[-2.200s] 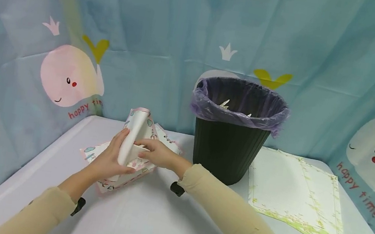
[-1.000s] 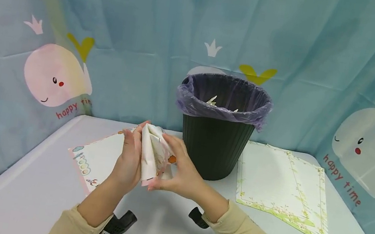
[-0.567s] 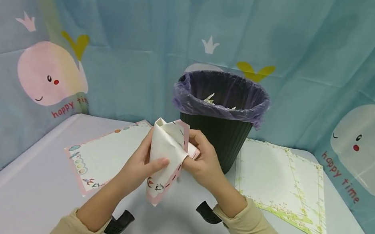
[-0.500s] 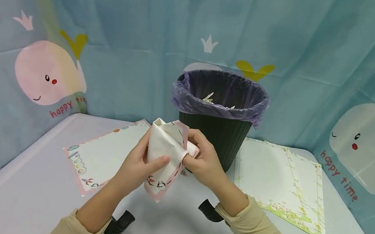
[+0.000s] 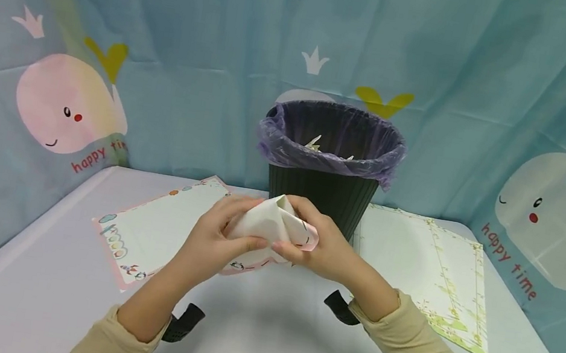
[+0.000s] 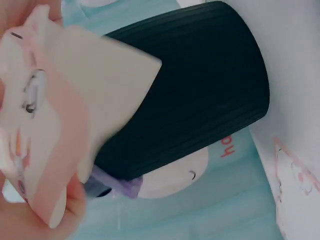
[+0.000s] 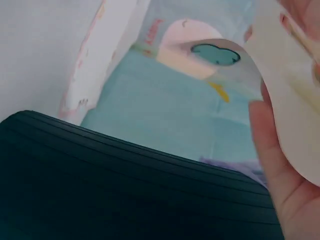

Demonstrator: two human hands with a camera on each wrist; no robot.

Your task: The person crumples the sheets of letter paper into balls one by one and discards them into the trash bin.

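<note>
A sheet of paper (image 5: 264, 222) with a pink printed border is crumpled and folded between both hands, held above the table in front of the bin. My left hand (image 5: 211, 242) grips its left side, thumb across the front. On the other side my right hand (image 5: 324, 245) grips it, with the thumb near the left thumb. Close up in the left wrist view, the paper (image 6: 100, 75) shows a bent corner and small printed figures. A curved fold of the paper (image 7: 285, 90) passes by the right fingers in the right wrist view.
Behind the hands stands a black bin (image 5: 321, 191) with a purple liner (image 5: 329, 162) and pale scraps inside. A flat pink-bordered sheet (image 5: 160, 225) lies on the left of the white table (image 5: 258, 343). Green-bordered sheets (image 5: 403, 255) lie at right, a patterned curtain (image 5: 203, 122) behind.
Both hands lifted the pink-bordered paper from the sheet beneath and brought it rightward in front of the bin. It has been folded and squeezed into a more compact bundle.
</note>
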